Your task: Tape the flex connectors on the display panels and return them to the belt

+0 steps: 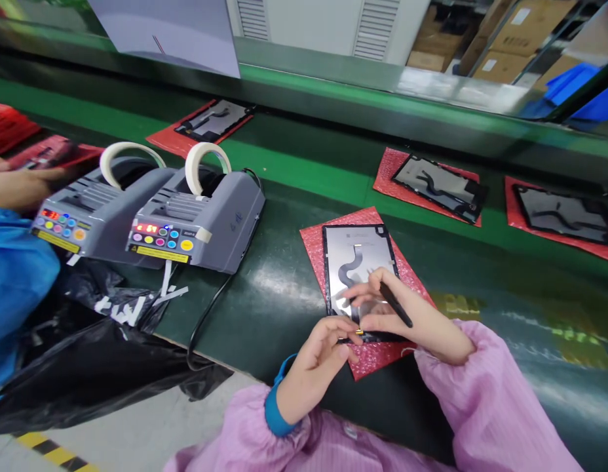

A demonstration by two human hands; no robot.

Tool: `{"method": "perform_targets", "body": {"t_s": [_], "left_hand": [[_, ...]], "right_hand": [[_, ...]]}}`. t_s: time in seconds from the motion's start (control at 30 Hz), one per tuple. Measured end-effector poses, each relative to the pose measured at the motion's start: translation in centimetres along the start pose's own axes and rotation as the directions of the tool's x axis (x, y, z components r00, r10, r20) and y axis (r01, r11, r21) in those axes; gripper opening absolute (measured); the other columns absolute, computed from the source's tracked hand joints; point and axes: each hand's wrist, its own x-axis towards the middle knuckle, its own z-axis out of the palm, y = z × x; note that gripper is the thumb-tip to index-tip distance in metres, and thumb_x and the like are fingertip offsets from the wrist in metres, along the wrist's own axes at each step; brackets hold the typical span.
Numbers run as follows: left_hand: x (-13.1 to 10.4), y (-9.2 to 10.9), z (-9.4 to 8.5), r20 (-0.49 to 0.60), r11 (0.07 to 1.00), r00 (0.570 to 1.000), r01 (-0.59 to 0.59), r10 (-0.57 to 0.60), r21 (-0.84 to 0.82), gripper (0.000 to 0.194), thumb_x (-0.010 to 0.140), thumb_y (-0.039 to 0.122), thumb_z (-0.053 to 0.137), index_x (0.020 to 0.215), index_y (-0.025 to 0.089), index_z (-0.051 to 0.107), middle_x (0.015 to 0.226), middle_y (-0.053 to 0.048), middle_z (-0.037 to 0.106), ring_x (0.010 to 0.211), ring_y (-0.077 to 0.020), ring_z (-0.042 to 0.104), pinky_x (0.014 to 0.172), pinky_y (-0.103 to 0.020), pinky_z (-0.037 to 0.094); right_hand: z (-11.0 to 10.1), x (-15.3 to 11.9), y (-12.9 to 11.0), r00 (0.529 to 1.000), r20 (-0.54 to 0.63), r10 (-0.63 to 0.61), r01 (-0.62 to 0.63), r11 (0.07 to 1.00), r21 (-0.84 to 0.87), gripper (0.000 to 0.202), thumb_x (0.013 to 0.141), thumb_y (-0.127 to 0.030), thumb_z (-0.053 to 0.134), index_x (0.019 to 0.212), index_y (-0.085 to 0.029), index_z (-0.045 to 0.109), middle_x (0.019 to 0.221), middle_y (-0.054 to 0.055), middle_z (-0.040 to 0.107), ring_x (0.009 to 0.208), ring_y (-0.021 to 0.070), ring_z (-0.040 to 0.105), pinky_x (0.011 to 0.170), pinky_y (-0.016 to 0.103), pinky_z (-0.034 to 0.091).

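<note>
A tablet screen panel lies face down, its silver back showing, on a red bubble-wrap bag. A grey ribbon cable winds down the back to a small gold connector end by the panel's near edge. My left hand is at that edge, fingers bent and thumb drawn in beside the connector; what lies between the fingertips is hidden. Over the panel's lower right, my right hand holds a slim black tool slanting across the palm. Its thumb and fingertips reach toward the cable's lower end.
Two grey tape dispensers stand at left, with cut tape strips on black plastic. More panels on red bags lie along the green belt, one at back left, others at right. A co-worker's blue sleeve is far left.
</note>
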Motion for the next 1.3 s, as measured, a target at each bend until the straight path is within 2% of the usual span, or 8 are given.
{"method": "perform_targets", "body": {"t_s": [0.1,0.23,0.37,0.6,0.83,1.03,1.17,1.3], "left_hand": [[0.2,-0.3,0.1,-0.007,0.999,0.999,-0.045,0.045,0.004,0.023,0.099,0.040,0.061,0.115,0.023,0.061,0.114,-0.009,0.060,0.098,-0.0191,0.061,0.082,-0.033,0.054],[-0.1,-0.3,-0.3,-0.012,0.998,0.998,-0.054,0.054,0.022,0.020,0.103,0.039,0.054,0.112,0.022,0.059,0.094,-0.004,0.061,0.077,-0.0133,0.059,0.073,-0.029,0.050],[-0.6,0.4,-1.4,-0.158,0.981,0.984,-0.047,0.078,0.190,0.027,0.102,0.045,0.054,0.099,0.020,0.061,0.078,0.000,0.056,0.068,-0.0127,0.052,0.065,-0.026,0.045],[-0.7,1.4,-3.1,-0.363,0.957,0.927,0.017,0.093,0.289,0.036,0.096,0.055,0.059,0.090,0.019,0.060,0.069,0.002,0.053,0.064,-0.0133,0.051,0.065,-0.027,0.045],[-0.5,0.7,-3.0,-0.346,0.969,0.937,0.042,0.047,0.245,0.041,0.093,0.060,0.061,0.094,0.018,0.060,0.068,0.002,0.054,0.062,-0.0126,0.050,0.062,-0.027,0.044],[-0.4,0.2,-2.6,-0.225,0.983,0.968,0.138,-0.107,0.125,0.046,0.092,0.062,0.061,0.100,0.017,0.059,0.073,0.001,0.058,0.059,-0.0108,0.053,0.053,-0.024,0.042],[0.2,0.6,-1.3,-0.130,0.986,0.979,0.164,-0.160,0.021,0.049,0.084,0.062,0.071,0.097,0.018,0.056,0.083,-0.002,0.063,0.064,-0.0106,0.057,0.054,-0.022,0.044],[1.1,1.1,0.0,-0.170,0.996,0.982,0.082,-0.086,-0.033,0.043,0.088,0.057,0.071,0.088,0.018,0.053,0.075,0.000,0.063,0.060,-0.0092,0.056,0.053,-0.021,0.043]], "right_hand": [[-0.2,0.0,0.2,0.999,0.006,0.033,-0.033,0.998,-0.057,0.051,0.075,-0.058,0.079,0.081,-0.026,0.040,0.093,0.005,0.075,0.071,0.0169,0.069,0.059,0.029,0.055],[-0.3,0.0,1.0,0.989,-0.149,0.021,-0.049,0.981,-0.188,0.042,0.089,-0.058,0.064,0.079,-0.026,0.038,0.074,0.001,0.070,0.060,0.0161,0.063,0.055,0.029,0.049],[0.1,0.1,2.3,0.981,-0.176,-0.084,0.020,0.941,-0.337,0.037,0.092,-0.050,0.064,0.080,-0.026,0.038,0.082,0.001,0.072,0.072,0.0190,0.067,0.067,0.033,0.050],[1.5,-0.1,3.4,0.986,-0.158,0.046,-0.115,0.883,-0.455,0.033,0.093,-0.043,0.062,0.078,-0.028,0.038,0.068,-0.003,0.070,0.062,0.0205,0.068,0.063,0.033,0.048],[2.2,0.1,4.1,0.968,-0.152,0.197,-0.242,0.889,-0.389,0.040,0.081,-0.044,0.073,0.078,-0.028,0.037,0.068,-0.003,0.069,0.066,0.0218,0.068,0.064,0.033,0.048],[2.8,-0.1,2.3,0.993,-0.094,0.076,-0.085,0.992,-0.093,0.048,0.081,-0.051,0.074,0.078,-0.027,0.032,0.074,-0.002,0.068,0.067,0.0179,0.063,0.065,0.032,0.047],[3.9,-0.8,1.2,0.973,-0.229,-0.018,0.029,0.998,0.047,0.054,0.080,-0.050,0.079,0.078,-0.027,0.030,0.072,-0.003,0.068,0.060,0.0148,0.058,0.059,0.029,0.043],[4.9,-1.5,1.8,0.945,-0.320,-0.068,0.085,0.996,0.038,0.055,0.081,-0.049,0.078,0.077,-0.027,0.028,0.069,-0.003,0.070,0.052,0.0133,0.051,0.053,0.029,0.036]]}}
